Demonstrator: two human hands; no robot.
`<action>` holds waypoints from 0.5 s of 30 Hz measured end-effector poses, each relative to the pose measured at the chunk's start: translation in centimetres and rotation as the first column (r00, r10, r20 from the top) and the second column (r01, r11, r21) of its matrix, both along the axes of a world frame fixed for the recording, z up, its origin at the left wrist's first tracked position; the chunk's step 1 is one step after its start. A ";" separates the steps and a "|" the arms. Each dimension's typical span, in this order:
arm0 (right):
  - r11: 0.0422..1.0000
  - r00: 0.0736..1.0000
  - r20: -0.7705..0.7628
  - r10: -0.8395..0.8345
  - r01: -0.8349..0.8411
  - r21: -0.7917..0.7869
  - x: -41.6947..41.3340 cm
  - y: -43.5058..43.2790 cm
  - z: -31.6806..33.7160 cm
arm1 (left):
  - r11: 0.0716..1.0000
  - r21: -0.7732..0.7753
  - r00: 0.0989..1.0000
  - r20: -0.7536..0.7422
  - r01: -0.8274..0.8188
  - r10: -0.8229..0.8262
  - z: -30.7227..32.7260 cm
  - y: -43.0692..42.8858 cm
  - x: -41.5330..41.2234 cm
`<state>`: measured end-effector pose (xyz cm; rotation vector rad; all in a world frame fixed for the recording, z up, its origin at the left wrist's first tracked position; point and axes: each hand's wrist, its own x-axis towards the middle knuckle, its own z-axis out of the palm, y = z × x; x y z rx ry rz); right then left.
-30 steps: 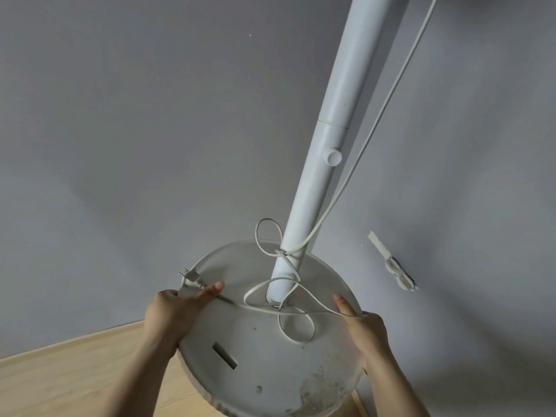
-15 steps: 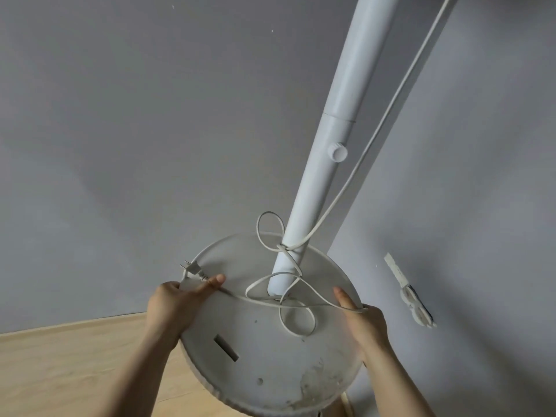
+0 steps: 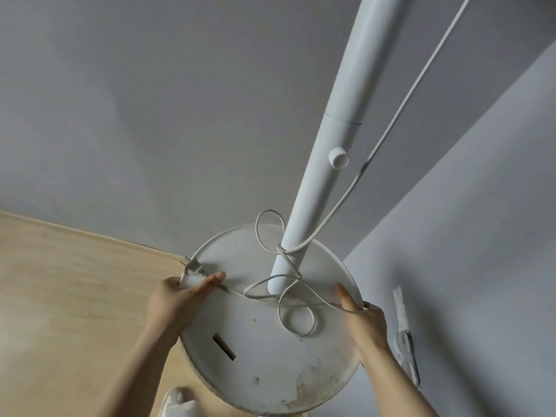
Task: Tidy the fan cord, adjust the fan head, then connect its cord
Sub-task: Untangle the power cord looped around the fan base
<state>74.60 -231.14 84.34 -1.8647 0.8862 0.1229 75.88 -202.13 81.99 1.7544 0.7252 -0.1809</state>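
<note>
Both my hands keep gripping the fan base (image 3: 270,356) rim: left hand (image 3: 177,299) pinching plug (image 3: 192,270), right hand (image 3: 365,322) pinning cord (image 3: 288,299). View has swung floorward; cord still knotted round pole (image 3: 328,164), untidied.

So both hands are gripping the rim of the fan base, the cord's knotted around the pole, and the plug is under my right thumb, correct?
Not quite: in the head view the plug is by the left hand, not the right hand. The rest holds: both grip the fan base, cord knotted around the pole.

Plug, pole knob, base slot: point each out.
plug (image 3: 192,265), head view, on its white body by the left thumb.
pole knob (image 3: 339,158), head view, on its round cap.
base slot (image 3: 223,347), head view, on the dark opening.
</note>
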 end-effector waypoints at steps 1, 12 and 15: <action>1.000 1.000 -0.007 0.014 -0.014 0.001 0.1 -0.4 -0.6 | 1.000 -0.003 1.000 -0.003 -0.014 0.014 -0.6 -0.4 -0.4; 0.995 0.996 -0.040 0.078 -0.075 0.064 1.7 -0.7 -10.6 | 0.993 0.036 0.992 -0.054 -0.111 0.113 -9.4 -0.6 -1.2; 0.994 0.996 -0.045 0.080 -0.076 0.075 2.5 -0.7 -14.0 | 0.992 0.030 0.990 -0.068 -0.126 0.127 -12.7 -0.7 -0.7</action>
